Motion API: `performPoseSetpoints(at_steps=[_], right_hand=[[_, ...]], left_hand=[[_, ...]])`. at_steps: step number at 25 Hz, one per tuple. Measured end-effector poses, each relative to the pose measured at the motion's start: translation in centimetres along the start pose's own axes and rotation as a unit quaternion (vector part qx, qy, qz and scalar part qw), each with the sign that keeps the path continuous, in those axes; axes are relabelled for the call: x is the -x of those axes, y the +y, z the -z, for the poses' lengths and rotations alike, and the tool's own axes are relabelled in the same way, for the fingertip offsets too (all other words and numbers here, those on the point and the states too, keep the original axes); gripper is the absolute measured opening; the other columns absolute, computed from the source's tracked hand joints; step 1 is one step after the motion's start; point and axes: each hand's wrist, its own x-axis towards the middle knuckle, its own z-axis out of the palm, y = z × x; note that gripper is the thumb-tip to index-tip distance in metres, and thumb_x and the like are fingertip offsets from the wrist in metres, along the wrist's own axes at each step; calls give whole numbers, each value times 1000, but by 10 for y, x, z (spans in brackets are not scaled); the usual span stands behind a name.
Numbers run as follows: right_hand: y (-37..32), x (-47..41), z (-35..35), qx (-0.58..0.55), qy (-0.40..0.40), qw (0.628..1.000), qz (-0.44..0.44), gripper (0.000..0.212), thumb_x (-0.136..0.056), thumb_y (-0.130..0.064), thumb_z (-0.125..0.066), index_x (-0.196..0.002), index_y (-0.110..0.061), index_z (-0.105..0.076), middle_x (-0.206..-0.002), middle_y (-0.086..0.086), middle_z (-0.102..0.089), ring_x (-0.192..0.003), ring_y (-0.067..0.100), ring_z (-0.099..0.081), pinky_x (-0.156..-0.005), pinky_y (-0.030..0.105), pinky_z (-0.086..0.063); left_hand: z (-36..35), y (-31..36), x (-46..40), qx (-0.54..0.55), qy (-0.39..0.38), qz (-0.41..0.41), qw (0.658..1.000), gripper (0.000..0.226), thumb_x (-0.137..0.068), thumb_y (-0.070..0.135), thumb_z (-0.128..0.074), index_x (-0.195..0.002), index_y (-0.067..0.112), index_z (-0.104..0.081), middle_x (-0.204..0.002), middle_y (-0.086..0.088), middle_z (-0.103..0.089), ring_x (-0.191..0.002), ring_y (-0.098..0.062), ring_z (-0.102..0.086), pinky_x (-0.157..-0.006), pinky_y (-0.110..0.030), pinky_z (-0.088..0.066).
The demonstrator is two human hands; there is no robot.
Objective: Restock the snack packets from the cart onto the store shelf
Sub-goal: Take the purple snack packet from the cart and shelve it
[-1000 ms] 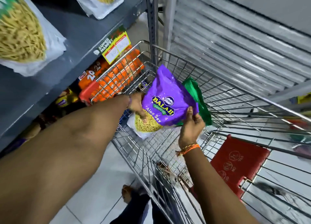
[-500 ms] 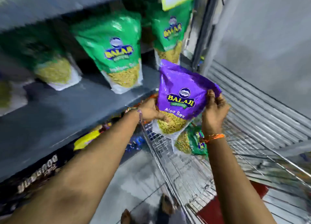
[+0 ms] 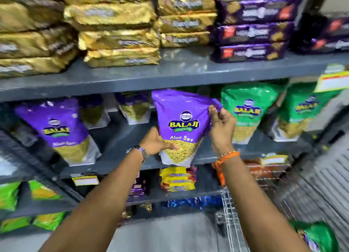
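Head view, nearest first: 2 bare forearms rise from the bottom of the frame, and at the lower right the wire cart [image 3: 229,210] shows a green packet [image 3: 319,234] left inside it. Mid-frame, both hands hold 1 purple Aloo Sev packet [image 3: 179,127] upright. The left hand [image 3: 157,143] cups its lower left side, fingers curled onto the clear window. The right hand [image 3: 221,125] pinches the upper right corner, fingers clenched on the film. The packet's base hangs at the front lip of the middle shelf [image 3: 117,136], seemingly not yet resting on it.

Behind, a matching purple packet [image 3: 56,127] stands at centre left and green packets [image 3: 247,110] stand to the right, with open shelf between them. To do this well, I would set the base down in that gap, label forward, push back until it stands, then let go of the top corner last. Farthest, at the top of the frame, gold packs [image 3: 120,26] lie stacked.
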Motion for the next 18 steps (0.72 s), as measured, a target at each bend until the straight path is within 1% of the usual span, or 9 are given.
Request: performPoseSetpoints(at_steps=[2, 4, 7, 9, 11, 12, 14, 16, 18], right_hand=[[17, -3, -57, -9, -49, 999, -13, 23, -94, -14, -60, -72, -18, -66, -65, -16, -59, -63, 0, -43, -55, 20, -38], [38, -7, -103, -10, -80, 996, -38, 25, -92, -21, -63, -67, -18, -67, -67, -7, -59, -64, 7, -44, -56, 24, -39], [64, -9, -154, 11, -111, 992, -56, 36, -86, -36, -67, -67, -6, -61, -67, 4, -53, -67, 15, -40, -58, 35, -35], [75, -4, -186, 15, -137, 988, -72, 28, -88, -25, -67, -66, -9, -63, -63, -4, -55, -62, 10, -42, -56, 28, -36], [80, 0, -210, 19, -147, 985, -89, 26, -89, -15, -67, -63, -18, -63, -61, -10, -54, -57, 1, -39, -52, 22, -36], [85, 0, -220, 19, -148, 984, -95, 26, -88, -13, -68, -64, -19, -63, -63, -8, -54, -58, 0, -40, -53, 22, -37], [90, 0, -231, 15, -141, 985, -99, 17, -87, -15, -69, -70, -15, -67, -70, -1, -60, -67, 6, -45, -59, 26, -40], [96, -1, -237, 20, -134, 986, -98, 15, -87, -17, -69, -74, -10, -69, -71, -1, -63, -70, 9, -46, -61, 27, -42], [96, 0, -237, 8, -140, 985, -105, 20, -88, -17, -68, -68, -15, -65, -66, -5, -60, -67, 6, -44, -59, 24, -41]], left_hand=[[41, -18, 11, 17, 61, 11, 998, 53, -49, 10, -94, -97, 16, -71, -107, -8, -76, -97, -21, -71, -89, -45, -58], [73, -37, 19, 31, 118, 31, 992, 45, -54, 4, -91, -94, 13, -72, -98, -7, -77, -87, -19, -71, -86, -43, -59], [105, -60, 29, 51, 178, 57, 981, 38, -58, -3, -87, -90, 10, -72, -76, 11, -76, -71, -6, -70, -77, -35, -56], [122, -75, 32, 50, 218, 63, 973, 38, -59, -6, -86, -92, 6, -71, -70, 17, -73, -63, 5, -66, -69, -25, -55], [135, -86, 33, 54, 258, 64, 963, 37, -59, -9, -84, -92, 2, -71, -77, 7, -73, -60, 8, -64, -61, -18, -54], [142, -90, 32, 59, 275, 64, 957, 36, -59, -7, -85, -90, 4, -71, -84, 0, -73, -65, 2, -66, -65, -20, -56], [150, -97, 29, 68, 281, 67, 955, 35, -58, -1, -88, -86, 14, -73, -94, -9, -75, -81, -15, -72, -78, -34, -58], [155, -103, 27, 76, 270, 70, 957, 36, -59, 0, -88, -87, 15, -73, -99, -9, -75, -82, -17, -72, -84, -41, -57], [155, -107, 27, 88, 273, 75, 955, 41, -58, 0, -88, -95, 10, -72, -102, -8, -75, -85, -17, -73, -87, -42, -57]])
